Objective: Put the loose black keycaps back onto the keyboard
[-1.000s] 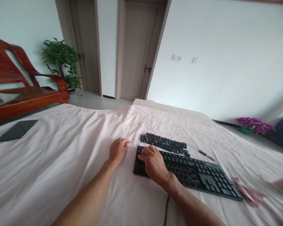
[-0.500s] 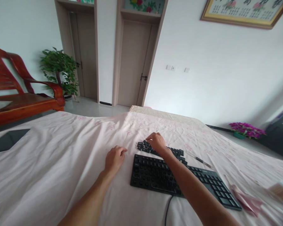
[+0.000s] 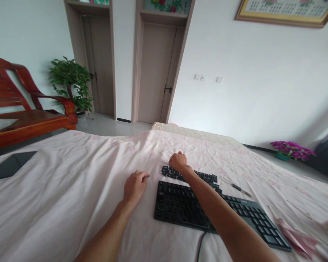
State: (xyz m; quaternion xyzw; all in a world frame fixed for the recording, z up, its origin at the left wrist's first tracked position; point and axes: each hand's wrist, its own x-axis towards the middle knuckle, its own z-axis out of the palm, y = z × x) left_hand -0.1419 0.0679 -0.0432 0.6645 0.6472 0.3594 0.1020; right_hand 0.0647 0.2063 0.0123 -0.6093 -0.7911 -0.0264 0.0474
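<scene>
A black keyboard (image 3: pixel 171 203) lies on the cloth under my right forearm. Its left part has bare key posts, while keycaps (image 3: pixel 262 218) sit on its right part. Loose black keycaps (image 3: pixel 207 177) are laid out in rows just beyond its far edge. Over the left end of those rows is my right hand (image 3: pixel 178 161), fingers curled downward and fingertips hidden; whatever they may hold cannot be made out. My left hand (image 3: pixel 135 185) rests on the cloth left of the keyboard, fingers loosely bent and index finger pointing right, holding nothing visible.
A thin tool with a dark handle (image 3: pixel 236 187) lies right of the keycaps. Pink cloth (image 3: pixel 297 238) is beside the keyboard's right end. A cable (image 3: pixel 200 245) runs toward me. At far left lies a dark flat panel (image 3: pixel 12 165). The patterned bedsheet (image 3: pixel 112 156) is wrinkled.
My right hand has shifted slightly, and its fingers now curl down out of sight over the keycaps. My left hand stays almost in place. The view has turned slightly left.
</scene>
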